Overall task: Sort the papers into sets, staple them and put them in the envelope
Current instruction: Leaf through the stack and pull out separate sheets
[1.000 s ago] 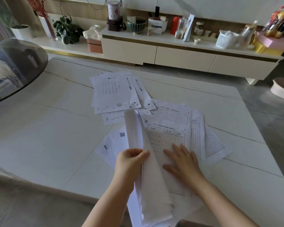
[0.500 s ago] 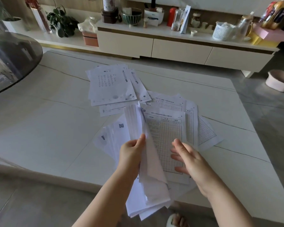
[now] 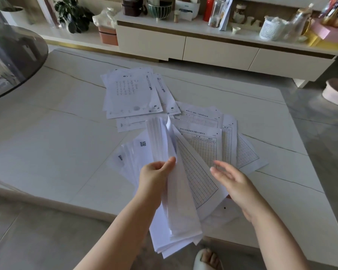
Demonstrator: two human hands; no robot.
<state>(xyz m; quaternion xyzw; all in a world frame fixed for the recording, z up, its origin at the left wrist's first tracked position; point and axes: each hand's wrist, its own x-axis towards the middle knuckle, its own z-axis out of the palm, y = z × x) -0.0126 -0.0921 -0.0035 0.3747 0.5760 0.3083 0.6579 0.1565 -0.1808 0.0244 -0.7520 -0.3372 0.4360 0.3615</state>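
Right hand (image 3: pixel 233 179) farther from sheaf (image 3: pixel 176 201)

soft, even daylight, slightly dim; the glass tabletop (image 3: pixel 12 61) at 10 o'clock reflects brightness. wide-angle bending curves the edges; the right hand (image 3: pixel 234 180) looks motion-blurred.

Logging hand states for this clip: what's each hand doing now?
Left hand: grips the stack of papers.
Right hand: open, holding nothing, above the table.
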